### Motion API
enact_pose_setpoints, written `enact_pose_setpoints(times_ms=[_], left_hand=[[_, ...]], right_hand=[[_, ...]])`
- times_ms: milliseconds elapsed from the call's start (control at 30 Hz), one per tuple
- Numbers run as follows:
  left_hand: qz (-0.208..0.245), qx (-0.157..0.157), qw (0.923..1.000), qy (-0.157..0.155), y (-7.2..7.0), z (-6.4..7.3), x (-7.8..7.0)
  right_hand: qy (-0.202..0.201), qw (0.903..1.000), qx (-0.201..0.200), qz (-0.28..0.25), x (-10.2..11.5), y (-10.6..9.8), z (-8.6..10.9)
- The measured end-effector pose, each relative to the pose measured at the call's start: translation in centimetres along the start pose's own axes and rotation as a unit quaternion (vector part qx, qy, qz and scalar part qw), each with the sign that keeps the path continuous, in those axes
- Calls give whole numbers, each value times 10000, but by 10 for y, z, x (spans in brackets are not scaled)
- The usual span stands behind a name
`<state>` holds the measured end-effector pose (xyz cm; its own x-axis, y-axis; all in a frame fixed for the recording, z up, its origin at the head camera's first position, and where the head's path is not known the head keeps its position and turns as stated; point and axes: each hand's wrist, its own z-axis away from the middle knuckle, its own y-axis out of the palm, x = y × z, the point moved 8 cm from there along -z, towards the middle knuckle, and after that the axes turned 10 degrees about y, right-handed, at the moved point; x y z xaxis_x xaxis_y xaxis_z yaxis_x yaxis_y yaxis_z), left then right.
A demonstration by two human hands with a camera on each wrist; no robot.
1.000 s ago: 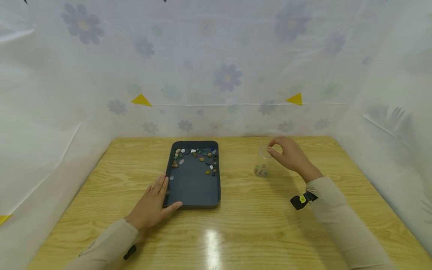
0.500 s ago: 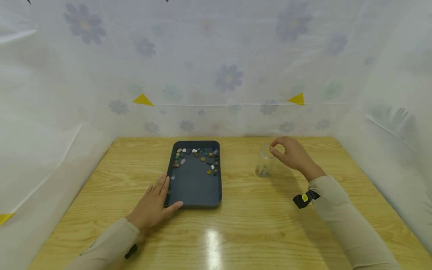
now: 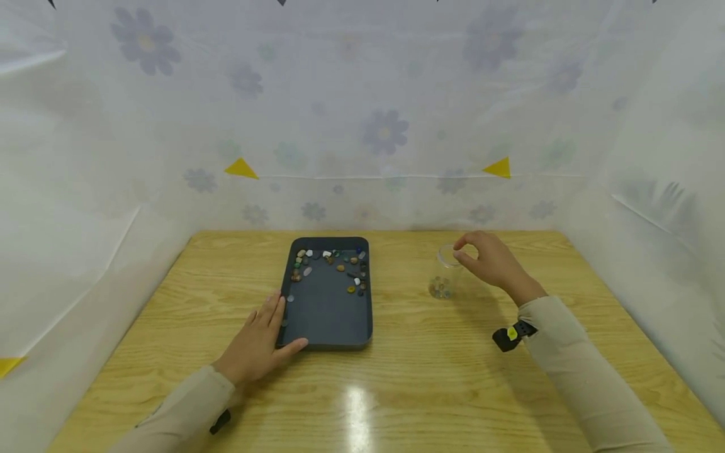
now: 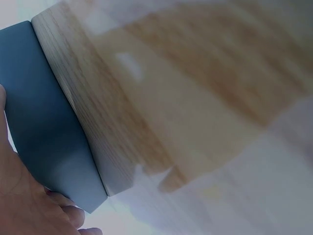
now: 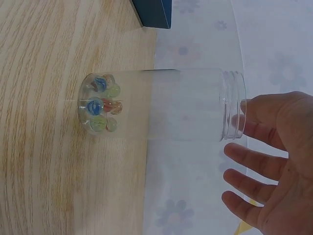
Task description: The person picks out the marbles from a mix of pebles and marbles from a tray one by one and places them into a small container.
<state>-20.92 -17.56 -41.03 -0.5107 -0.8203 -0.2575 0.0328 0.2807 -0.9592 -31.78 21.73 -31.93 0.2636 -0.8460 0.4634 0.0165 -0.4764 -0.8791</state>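
Note:
A dark grey rectangular tray point(image 3: 325, 321) lies on the table with several small coloured stones point(image 3: 340, 268) along its far end and sides. My left hand point(image 3: 255, 346) rests against the tray's near left corner, fingers along the side and thumb on the near rim. To the right stands a clear jar point(image 5: 186, 105), upright and lidless, with several glass marbles point(image 5: 100, 105) at its bottom. At the jar's mouth is my right hand point(image 3: 489, 261), thumb and forefinger by the rim. In the right wrist view its other fingers are spread loosely, and nothing shows between the fingertips.
A wood-grain table point(image 3: 408, 377) carries everything. White flower-patterned sheeting point(image 3: 362, 94) encloses the back and sides, with yellow triangles point(image 3: 496, 168) on it. A black strap point(image 3: 512, 335) sits at the right sleeve.
A small pale thing at my right fingertips a second ago no longer shows there. The right thumb and forefinger stay at the jar's mouth, and my left hand keeps its place on the tray.

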Motion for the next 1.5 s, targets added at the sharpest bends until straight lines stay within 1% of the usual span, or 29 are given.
enact_pose_setpoints(times_ms=[167, 333, 533, 667, 767, 900, 1067, 1167, 1333, 1500], left_hand=[[4, -10, 10000, -7, 1, 0, 0], [-3, -24, 10000, 3, 1, 0, 0], [30, -18, 10000, -16, 1, 0, 0], [50, -10, 10000, -18, 1, 0, -1], [34, -12, 10000, -13, 0, 0, -1], [27, -12, 10000, -18, -2, 1, -2], [74, 2, 10000, 12, -1, 1, -3], [66, -9, 10000, 0, -1, 1, -1], [55, -15, 10000, -29, -1, 1, 0], [101, -33, 9999, -69, 0, 2, 1]], right_hand=[[-50, 10000, -50, 15, 1, -1, 0], [-277, 9992, -302, 36, 8, -3, -1], [-673, 9953, -689, 20, 31, -8, -2], [-860, 9934, -760, -64, 50, -9, -4], [-921, 9929, -739, -138, 65, -4, -8], [-917, 9937, -611, -213, 84, 12, -17], [-1038, 9933, -402, -294, 106, 37, -30], [-988, 9939, -245, -417, 114, 55, -40], [-478, 9975, 5, -524, 116, 88, -56], [197, 9982, 169, -539, 111, 118, -68]])
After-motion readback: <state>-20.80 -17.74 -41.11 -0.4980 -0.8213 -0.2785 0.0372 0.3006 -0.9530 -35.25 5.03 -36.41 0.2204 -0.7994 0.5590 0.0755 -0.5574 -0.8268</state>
